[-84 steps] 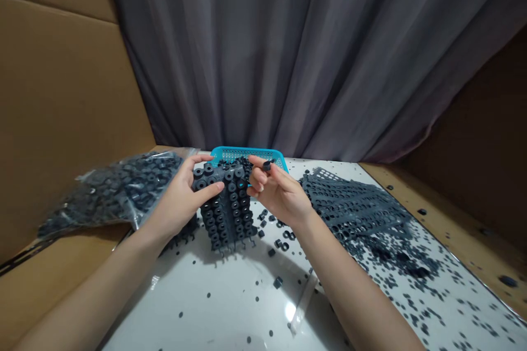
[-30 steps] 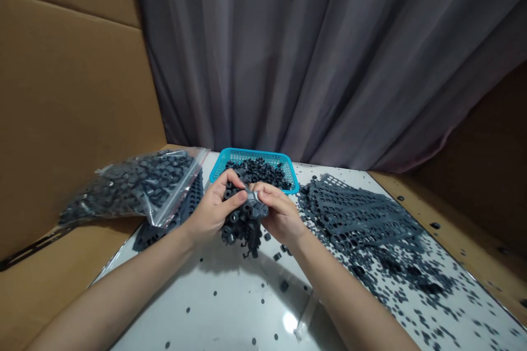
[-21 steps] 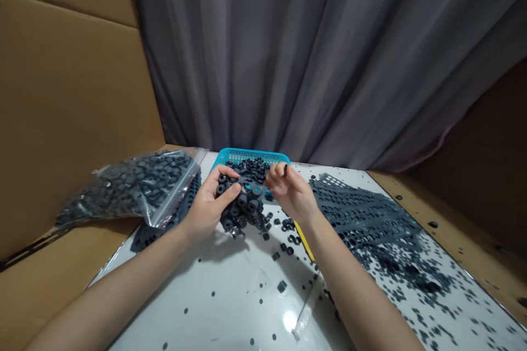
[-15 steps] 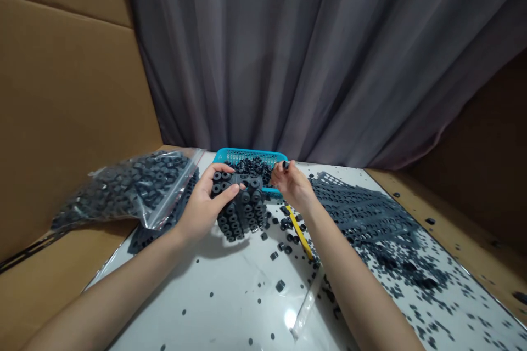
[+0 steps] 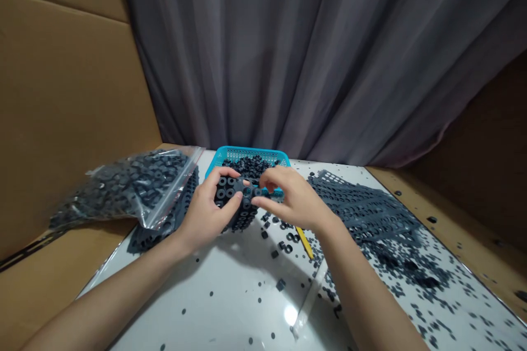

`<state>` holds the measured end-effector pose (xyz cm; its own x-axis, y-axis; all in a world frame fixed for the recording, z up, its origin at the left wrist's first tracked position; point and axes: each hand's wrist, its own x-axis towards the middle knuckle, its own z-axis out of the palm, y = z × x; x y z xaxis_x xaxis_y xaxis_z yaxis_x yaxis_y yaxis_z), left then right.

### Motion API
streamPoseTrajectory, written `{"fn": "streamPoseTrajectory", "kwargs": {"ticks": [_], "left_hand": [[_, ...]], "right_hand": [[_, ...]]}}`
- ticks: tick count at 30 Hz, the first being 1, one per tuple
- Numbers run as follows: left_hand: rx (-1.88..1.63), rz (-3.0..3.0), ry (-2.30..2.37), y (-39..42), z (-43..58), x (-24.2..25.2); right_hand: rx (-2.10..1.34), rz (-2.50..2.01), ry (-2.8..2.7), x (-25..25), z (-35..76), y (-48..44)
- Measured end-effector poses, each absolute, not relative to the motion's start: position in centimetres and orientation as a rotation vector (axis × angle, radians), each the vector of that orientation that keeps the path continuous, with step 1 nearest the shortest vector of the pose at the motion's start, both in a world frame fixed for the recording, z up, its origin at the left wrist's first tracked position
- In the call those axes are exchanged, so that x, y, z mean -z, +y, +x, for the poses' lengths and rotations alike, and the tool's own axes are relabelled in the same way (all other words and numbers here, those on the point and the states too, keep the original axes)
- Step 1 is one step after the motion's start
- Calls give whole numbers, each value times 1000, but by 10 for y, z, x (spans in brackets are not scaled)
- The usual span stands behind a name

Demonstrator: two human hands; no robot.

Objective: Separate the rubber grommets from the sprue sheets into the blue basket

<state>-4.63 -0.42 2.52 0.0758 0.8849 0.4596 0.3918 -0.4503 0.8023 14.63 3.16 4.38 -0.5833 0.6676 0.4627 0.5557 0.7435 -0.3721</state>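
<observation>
1. A dark ring-studded piece (image 5: 228, 192) is hanging just below frame centre.
2. The left hand (image 5: 208, 209) is gripping it; the right hand (image 5: 294, 197) is touching its right edge, whether pinching I cannot tell.
3. Behind, a blue basket (image 5: 251, 149) is standing; a filled bag (image 5: 123, 187) is lying centre left.

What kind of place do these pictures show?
Probably a small makeshift work corner: a white tabletop is strewn with small black parts, a blue basket holds more, and a cardboard panel and grey curtain enclose it.
</observation>
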Motion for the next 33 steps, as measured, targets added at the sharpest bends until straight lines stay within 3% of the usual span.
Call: {"fn": "streamPoseTrajectory", "kwargs": {"ticks": [10,16,23,30,33], "left_hand": [[-1446,1961,1248,-11,-44,-26],[-1406,1941,1435,-7,-47,-26],[-1393,1541,1198,-8,-48,-31],[-1212,1221,1067,-5,-47,-30],[-1163,1383,1122,0,-51,-29]], "right_hand": [[-279,-974,-2465,-42,131,19],[87,-1137,-2390,-45,128,11],[349,-927,-2268,-41,124,8],[302,-878,-2380,-36,120,9],[183,-868,-2434,-37,120,10]]}}
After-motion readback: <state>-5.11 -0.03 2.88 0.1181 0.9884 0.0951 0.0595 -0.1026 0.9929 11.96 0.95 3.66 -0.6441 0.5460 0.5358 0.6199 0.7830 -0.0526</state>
